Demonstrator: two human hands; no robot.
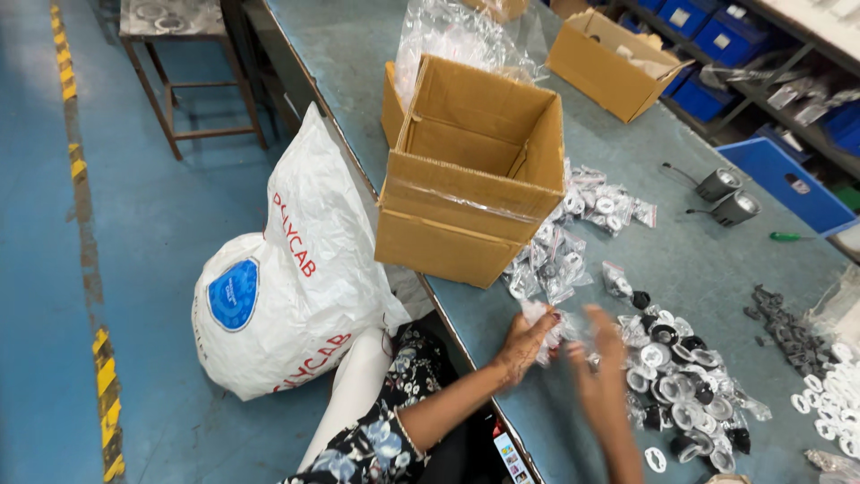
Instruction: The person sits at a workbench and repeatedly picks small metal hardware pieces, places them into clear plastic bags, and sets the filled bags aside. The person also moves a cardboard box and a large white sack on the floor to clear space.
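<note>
Left hand (528, 345) — fingers closing around a small clear plastic packet (551, 333), pinching it at its near end. Right hand (596, 358) — blurred in motion just beside the packet; whether it is gripping or open cannot be told.

Packet — being held just above the grey tabletop (466, 314), between the open cardboard box (475, 170) and the heap of bagged black-and-white ring parts (681, 385). Its long axis appears to be running roughly left to right across the view, from the left hand toward the right; the blur is hiding which end is the mouth.

Handling note — a judgement: thin film of this kind is crumpling easily, so holding it by the edges with both hands, keeping it level and close over the tabletop, is looking like the sound way to keep the small part inside from slipping out.

Also lying on the tabletop: a second spill of clear packets (573, 233) touching the box's right side; loose white rings (833, 394) and dark small parts (779, 323) at the far right; two grey lamp housings (727, 195) with leads; a green-handled screwdriver (793, 237); a second cardboard box (614, 58) farther back.

On the blue floor: a white printed sack (287, 278) leaning against the table edge, a stool (179, 54) well apart.
</note>
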